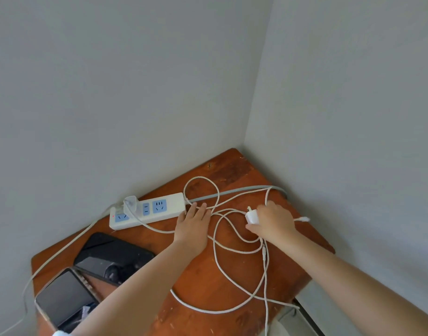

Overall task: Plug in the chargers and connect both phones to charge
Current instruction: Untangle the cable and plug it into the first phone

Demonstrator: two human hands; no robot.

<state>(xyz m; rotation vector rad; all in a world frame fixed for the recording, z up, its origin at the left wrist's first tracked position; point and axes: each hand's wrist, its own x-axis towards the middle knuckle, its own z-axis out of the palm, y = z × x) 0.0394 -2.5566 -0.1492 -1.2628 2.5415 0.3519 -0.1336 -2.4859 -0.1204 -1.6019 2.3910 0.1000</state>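
A white power strip (174,204) with blue sockets lies at the back of the wooden table (208,275). One white charger (130,202) is plugged in near its left end. My right hand (272,223) grips a second white charger (252,216), prongs up, to the right of the strip. My left hand (192,224) rests flat, fingers apart, on the table against the strip's right end. White cables (232,238) lie tangled between my hands. Two dark phones lie at the left front: one (113,255) further back, one (65,299) nearer.
The table stands in a corner between two grey walls. The strip's grey cord (237,191) runs right along the back edge. A loose cable connector (303,219) lies right of my right hand. A thin white cord (62,251) hangs off the left side.
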